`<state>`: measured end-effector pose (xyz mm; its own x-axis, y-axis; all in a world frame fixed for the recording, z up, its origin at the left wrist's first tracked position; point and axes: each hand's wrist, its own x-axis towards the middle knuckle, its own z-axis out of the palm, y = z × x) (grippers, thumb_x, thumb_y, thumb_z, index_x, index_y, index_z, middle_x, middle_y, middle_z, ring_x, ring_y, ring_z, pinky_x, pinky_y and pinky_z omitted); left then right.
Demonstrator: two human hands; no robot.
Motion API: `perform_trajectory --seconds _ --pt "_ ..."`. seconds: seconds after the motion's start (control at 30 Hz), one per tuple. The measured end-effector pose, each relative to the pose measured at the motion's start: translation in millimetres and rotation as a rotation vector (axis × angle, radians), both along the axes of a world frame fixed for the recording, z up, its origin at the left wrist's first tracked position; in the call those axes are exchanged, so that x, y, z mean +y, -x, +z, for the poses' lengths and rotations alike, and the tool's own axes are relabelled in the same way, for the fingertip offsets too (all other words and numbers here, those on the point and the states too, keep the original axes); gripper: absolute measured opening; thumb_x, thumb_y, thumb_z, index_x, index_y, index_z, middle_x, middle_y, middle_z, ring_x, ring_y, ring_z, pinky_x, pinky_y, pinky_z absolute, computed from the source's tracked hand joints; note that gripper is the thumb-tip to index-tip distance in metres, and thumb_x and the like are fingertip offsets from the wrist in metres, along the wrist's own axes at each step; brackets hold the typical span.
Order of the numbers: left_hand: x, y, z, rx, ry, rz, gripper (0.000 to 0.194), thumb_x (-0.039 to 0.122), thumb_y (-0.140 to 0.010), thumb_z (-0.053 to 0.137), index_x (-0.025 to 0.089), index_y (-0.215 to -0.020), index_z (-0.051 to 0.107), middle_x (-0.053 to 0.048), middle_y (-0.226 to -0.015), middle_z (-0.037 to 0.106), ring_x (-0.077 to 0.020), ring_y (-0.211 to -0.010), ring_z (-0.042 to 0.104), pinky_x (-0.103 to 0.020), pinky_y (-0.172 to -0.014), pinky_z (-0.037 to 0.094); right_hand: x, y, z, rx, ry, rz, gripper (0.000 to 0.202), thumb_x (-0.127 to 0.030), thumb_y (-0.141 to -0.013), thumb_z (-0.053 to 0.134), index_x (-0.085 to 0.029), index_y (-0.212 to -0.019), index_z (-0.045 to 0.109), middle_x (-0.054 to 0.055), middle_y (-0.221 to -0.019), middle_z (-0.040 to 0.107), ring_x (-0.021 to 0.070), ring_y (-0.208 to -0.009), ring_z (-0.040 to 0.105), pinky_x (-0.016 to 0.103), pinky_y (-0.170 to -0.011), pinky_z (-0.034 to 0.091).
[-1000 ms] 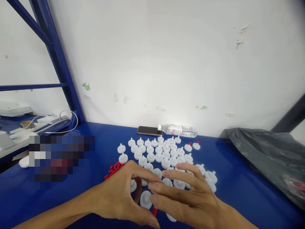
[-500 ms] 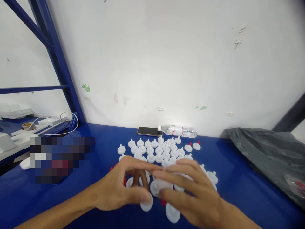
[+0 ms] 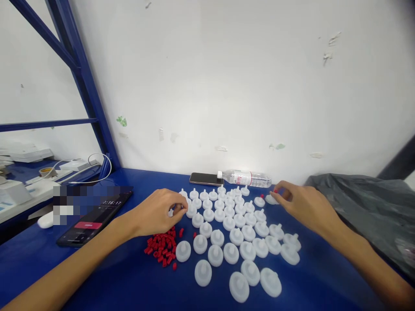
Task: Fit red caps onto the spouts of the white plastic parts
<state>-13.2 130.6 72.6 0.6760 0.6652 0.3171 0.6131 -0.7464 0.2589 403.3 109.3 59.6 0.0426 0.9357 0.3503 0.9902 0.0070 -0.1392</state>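
Many white plastic discs with a short stem on top (image 3: 219,215) stand on the blue table. At their left edge is my left hand (image 3: 162,211), thumb and fingertips pinched together; what is between them, if anything, is hidden. Part of a white disc (image 3: 170,213) shows through the curve of its fingers. Small red caps (image 3: 164,247) lie heaped below that hand. My right hand (image 3: 296,203) reaches to the far right of the group. Its thumb and fingers close on a red cap (image 3: 275,191) at the top of a white disc (image 3: 271,199). Beside it stands another red-capped disc (image 3: 259,201).
A phone (image 3: 206,178) and a clear bottle (image 3: 244,177) lie along the wall. Another phone (image 3: 97,218), its screen lit, rests at the left. Dark grey plastic sheeting (image 3: 350,198) covers the right side. Cables and white boxes (image 3: 14,190) sit at far left.
My hands were together, blurred, over the near discs; they have since moved apart. The left went up and left, the right up and right to a red-capped disc. The red heap is uncovered.
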Motion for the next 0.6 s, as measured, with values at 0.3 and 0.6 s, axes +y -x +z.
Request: perform_trajectory --seconds 0.3,0.6 --pt "-4.8 -7.6 -7.4 0.087 0.044 -0.022 0.020 0.032 -0.103 0.060 0.025 -0.114 0.074 0.001 -0.094 0.076 -0.0172 -0.083 0.070 -0.027 -0.076 0.046 5.6 -9.5 -16.9 -0.022 0.154 -0.032 0.019 -0.042 -0.091 0.066 -0.026 -0.085 0.074 0.004 -0.075 0.078 0.0283 -0.067 0.072 0.033 -0.057 0.040" --pt "-11.4 -13.8 -17.2 0.087 -0.001 -0.054 0.028 0.026 -0.104 0.053 0.024 -0.127 0.069 -0.001 -0.096 0.075 -0.0170 -0.078 0.068 -0.029 -0.074 0.044 -10.0 16.5 11.7 0.070 0.143 0.321 0.041 -0.060 -0.103 0.053 -0.029 -0.105 0.078 0.004 -0.102 0.082 0.0241 -0.089 0.077 0.032 -0.075 0.056"
